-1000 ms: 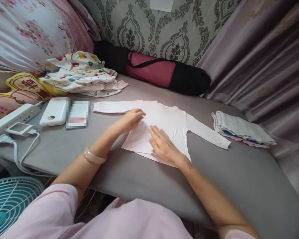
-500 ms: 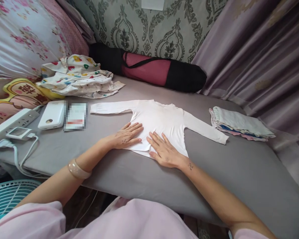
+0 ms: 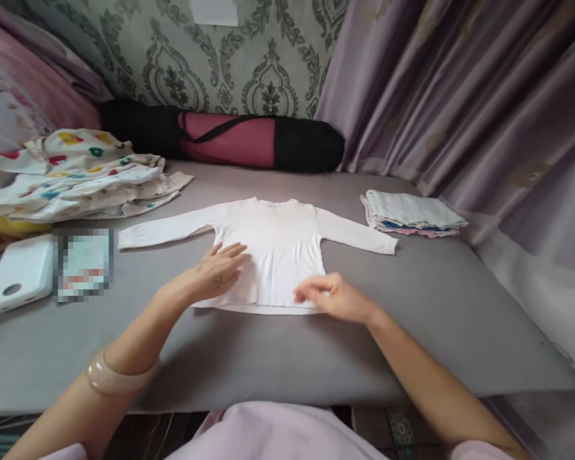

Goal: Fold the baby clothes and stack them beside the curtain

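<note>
A small white long-sleeved shirt (image 3: pixel 278 249) lies spread on the grey-covered surface, sleeves stretched to both sides and neckline facing away from me. Over the left part of its body is my left hand (image 3: pixel 215 271), open, fingers stretched out and pointing right. My right hand (image 3: pixel 342 299) is at the lower right corner of the shirt, its fingers curled inward and slightly blurred. No cloth shows lifted between those fingers. Light vertical creases run down the shirt's front, and its back hem shows just below the front hem.
Folded clothes (image 3: pixel 414 211) lie in a stack at the right. A heap of patterned clothes (image 3: pixel 76 176) sits at the back left, near a white power bank (image 3: pixel 22 271) and a blurred-out item (image 3: pixel 84 263). Along the wall lies a black and red bag (image 3: pixel 227 137); curtains (image 3: pixel 412 96) hang at the right.
My view has turned right. Both hands, flat on the shirt before, have changed: the left has risen somewhat, the right has shifted to the lower right corner and curled. The shirt's lower front is smoother.
</note>
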A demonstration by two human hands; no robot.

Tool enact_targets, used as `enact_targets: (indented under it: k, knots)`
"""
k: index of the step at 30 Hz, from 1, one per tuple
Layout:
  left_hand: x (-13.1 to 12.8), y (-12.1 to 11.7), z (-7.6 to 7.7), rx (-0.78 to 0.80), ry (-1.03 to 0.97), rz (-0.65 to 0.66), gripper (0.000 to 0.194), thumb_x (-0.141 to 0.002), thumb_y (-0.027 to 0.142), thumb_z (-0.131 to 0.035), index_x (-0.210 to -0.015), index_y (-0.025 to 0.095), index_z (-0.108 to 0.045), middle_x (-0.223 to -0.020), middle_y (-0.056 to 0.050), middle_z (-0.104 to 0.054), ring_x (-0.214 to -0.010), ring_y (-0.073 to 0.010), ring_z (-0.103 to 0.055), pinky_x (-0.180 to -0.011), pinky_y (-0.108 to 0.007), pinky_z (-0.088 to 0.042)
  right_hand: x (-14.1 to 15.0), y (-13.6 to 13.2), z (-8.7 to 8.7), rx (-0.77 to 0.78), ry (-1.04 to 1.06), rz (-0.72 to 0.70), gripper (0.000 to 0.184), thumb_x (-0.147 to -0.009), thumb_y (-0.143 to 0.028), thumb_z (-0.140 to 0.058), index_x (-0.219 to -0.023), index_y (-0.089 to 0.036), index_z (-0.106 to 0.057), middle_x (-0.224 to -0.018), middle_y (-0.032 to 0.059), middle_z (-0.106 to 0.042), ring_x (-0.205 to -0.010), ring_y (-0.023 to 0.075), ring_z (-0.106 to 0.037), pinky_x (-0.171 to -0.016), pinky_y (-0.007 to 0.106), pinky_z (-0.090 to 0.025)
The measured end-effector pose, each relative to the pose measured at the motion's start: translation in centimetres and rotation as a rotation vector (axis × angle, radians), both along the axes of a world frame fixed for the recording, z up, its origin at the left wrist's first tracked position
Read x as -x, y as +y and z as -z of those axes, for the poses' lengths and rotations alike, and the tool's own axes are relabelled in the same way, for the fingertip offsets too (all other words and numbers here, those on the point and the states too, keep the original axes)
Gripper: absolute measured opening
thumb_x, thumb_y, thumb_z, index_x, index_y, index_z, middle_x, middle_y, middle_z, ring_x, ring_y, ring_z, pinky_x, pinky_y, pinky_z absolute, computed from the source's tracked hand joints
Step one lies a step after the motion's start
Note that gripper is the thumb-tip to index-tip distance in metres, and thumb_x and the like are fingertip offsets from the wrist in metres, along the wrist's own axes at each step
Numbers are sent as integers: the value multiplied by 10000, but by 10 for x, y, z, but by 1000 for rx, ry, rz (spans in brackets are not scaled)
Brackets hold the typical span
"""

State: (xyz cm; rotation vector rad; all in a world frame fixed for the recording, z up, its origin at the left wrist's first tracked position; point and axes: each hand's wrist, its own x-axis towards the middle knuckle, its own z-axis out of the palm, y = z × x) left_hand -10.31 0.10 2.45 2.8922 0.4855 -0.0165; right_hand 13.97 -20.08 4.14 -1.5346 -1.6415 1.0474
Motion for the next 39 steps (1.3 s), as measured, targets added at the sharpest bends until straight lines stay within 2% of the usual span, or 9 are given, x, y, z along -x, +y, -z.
enact_targets:
  k: [3,5,10,15,25,28,31,34,39]
  knots:
    - [-42,-30,-8,82,-132,110,363,-975,216,-334,-1263,179,-551,-1288,-130,-612,-1216,-234,-567,-1051,-418,-439,-49,29,14,-141,-284,436,343,-979,-345,-418,-1093,-209,-711,-946,52,-737,-903,194,-666,-842,332,-516]
    - [-69,-55,-4,129,-174,200,349,-974,198,-327,-1215,185,-579,-1219,-126,-646,-1148,-223,-612,-993,-378,-486,-76,45,23,-164,-533,545,337,-961,-232,-417,-1166,-214,-683,-1065,80,-705,-980,204,-638,-896,343,-489]
    - [-111,-108,22,102,-283,216,400,-1001,304,-342,-1332,132,-483,-1387,-192,-543,-1343,-271,-470,-1098,-445,-406,-97,64,32,-87,-913,419,335,-930,-150,-444,-1187,-211,-651,-1207,93,-610,-1131,207,-558,-910,294,-460]
    - [-114,-128,40,26,-246,192,629,-999,524,-294,-1428,75,-387,-1507,-215,-406,-1436,-302,-323,-1169,-456,-289,-97,67,33,-57,-1047,351,391,-967,-131,-340,-1207,-208,-639,-1196,107,-612,-1060,215,-578,-878,293,-433]
    - [-105,-149,37,55,-261,380,818,-957,635,-273,-1471,1,-325,-1542,-251,-309,-1458,-343,-247,-1196,-448,-214,-107,71,30,-51,-960,348,388,-903,-67,-386,-1123,-183,-684,-1199,80,-653,-1127,201,-572,-944,275,-425]
    - [-106,-155,37,76,-301,431,800,-964,619,-279,-1462,-4,-346,-1531,-248,-337,-1453,-339,-264,-1204,-431,-203,-93,78,16,107,-996,393,388,-876,-71,-410,-1113,-182,-697,-1190,112,-667,-1115,249,-594,-945,334,-440]
    - [-108,-157,37,94,-335,472,774,-972,598,-284,-1450,-5,-366,-1519,-245,-365,-1447,-329,-287,-1207,-421,-202,-68,95,13,92,-1049,471,392,-927,-123,-351,-1155,-127,-670,-1202,195,-644,-1150,305,-574,-983,404,-418]
    - [-110,-155,35,114,-344,517,739,-981,572,-298,-1445,2,-378,-1520,-233,-373,-1446,-308,-299,-1207,-406,-211,-43,117,26,-22,-956,357,467,-987,-281,-317,-1375,-97,-502,-1440,198,-484,-1342,296,-426,-1102,426,-327]
    - [-110,-148,27,179,-344,711,582,-997,450,-373,-1393,36,-473,-1490,-182,-447,-1437,-249,-334,-1217,-346,-211,-28,132,52,35,-872,250,635,-1013,-444,-207,-1528,-74,-247,-1620,161,-169,-1502,265,-104,-1207,478,-89]
